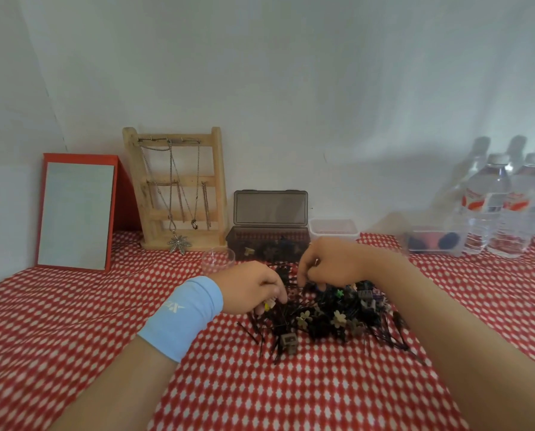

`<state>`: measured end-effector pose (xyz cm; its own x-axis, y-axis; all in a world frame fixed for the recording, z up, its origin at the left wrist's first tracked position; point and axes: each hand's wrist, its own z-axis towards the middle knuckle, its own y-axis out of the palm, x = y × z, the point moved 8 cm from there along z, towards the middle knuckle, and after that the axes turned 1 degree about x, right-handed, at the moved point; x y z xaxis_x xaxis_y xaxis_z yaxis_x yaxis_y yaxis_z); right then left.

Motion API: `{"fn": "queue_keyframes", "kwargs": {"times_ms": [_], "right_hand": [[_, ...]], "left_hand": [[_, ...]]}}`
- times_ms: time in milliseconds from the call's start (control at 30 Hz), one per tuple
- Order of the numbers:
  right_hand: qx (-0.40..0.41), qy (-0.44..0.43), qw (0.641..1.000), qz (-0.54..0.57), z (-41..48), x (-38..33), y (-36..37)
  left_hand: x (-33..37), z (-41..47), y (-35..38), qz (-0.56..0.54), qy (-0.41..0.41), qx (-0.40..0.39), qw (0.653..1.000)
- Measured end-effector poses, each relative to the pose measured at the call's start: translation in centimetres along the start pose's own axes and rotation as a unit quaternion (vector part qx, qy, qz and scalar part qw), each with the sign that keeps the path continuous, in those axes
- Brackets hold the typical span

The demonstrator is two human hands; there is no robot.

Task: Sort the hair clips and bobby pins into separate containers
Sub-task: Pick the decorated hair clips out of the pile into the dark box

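Observation:
A mixed pile of small hair clips and black bobby pins (pixel 328 318) lies on the red-and-white cloth in front of me. My left hand (pixel 250 287), with a light blue wristband, rests on the pile's left edge, fingers pinched around a small yellow clip. My right hand (pixel 328 264) hovers over the pile's back, fingertips curled down into the pins; what it grips is hidden. Behind the pile stands a dark smoky box (pixel 269 244) with its lid up and a few clips inside. Beside that box are a clear tub (pixel 334 228) and a small clear cup (pixel 218 259).
A wooden jewellery rack (pixel 179 188) with necklaces and a red-framed mirror (pixel 76 213) lean on the white wall at back left. Water bottles (pixel 505 206) and a clear tray with dark items (pixel 434 242) stand at back right.

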<state>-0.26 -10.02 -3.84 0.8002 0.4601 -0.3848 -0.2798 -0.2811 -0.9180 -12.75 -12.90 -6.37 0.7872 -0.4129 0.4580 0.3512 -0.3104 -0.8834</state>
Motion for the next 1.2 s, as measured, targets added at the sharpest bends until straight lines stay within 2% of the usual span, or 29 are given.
{"fn": "queue_keyframes", "kwargs": {"times_ms": [233, 400, 500, 600, 700, 800, 933, 1200], "right_hand": [[-0.046, -0.038, 0.998, 0.008, 0.4, -1.7, 1.9], [-0.095, -0.024, 0.995, -0.032, 0.6, -1.3, 3.0], [-0.118, -0.016, 0.99, -0.069, 0.5, -1.2, 3.4], [-0.128, -0.016, 0.988, -0.083, 0.4, -1.2, 3.5], [-0.132, -0.016, 0.986, -0.101, 0.3, -1.2, 3.5], [-0.127, -0.017, 0.986, -0.107, 0.2, -1.0, 3.6], [-0.1, -0.022, 0.993, -0.057, -0.1, -0.7, 3.1], [0.018, -0.004, 1.0, 0.002, 1.4, 1.1, -0.6]], "left_hand": [[-0.7, -0.2, -0.7, 0.03, -0.023, 0.037, 0.999], [-0.9, -1.2, -1.0, 0.017, -0.014, 0.042, 0.999], [-0.4, -1.6, -0.8, -0.004, 0.013, 0.019, 1.0], [1.4, -1.9, 0.7, -0.009, 0.049, -0.052, 0.997], [2.4, -1.4, 2.6, 0.028, 0.043, -0.098, 0.994], [2.5, -0.7, 3.5, 0.071, 0.044, -0.101, 0.991], [2.3, -0.7, 1.9, 0.046, 0.045, -0.069, 0.996], [-1.4, 1.2, -3.7, 0.02, -0.011, 0.078, 0.997]]}}
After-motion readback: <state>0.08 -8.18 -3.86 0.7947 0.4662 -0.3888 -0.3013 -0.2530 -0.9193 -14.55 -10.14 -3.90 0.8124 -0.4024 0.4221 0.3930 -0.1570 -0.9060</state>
